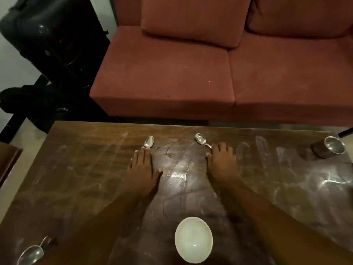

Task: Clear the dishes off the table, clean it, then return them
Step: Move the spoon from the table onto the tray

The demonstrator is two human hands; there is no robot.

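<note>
The dark wooden table [76, 178] is smeared with dusty white streaks. My left hand [142, 165] lies flat on it, fingertips over the handle of a small steel spoon [149, 141]. My right hand [222, 161] also rests palm down, fingers covering the handle end of a second steel spoon [201, 139]. Neither hand is closed around anything. A white bowl [193, 239] stands near the front edge between my forearms. A larger steel spoon [32, 253] lies at the front left corner. A steel cup [331, 149] stands at the far right.
A red sofa [191, 73] stands just behind the table's far edge. Dark luggage [49, 35] and a black bag [28, 100] sit at the back left. Another wooden surface [7, 159] juts in at the left edge.
</note>
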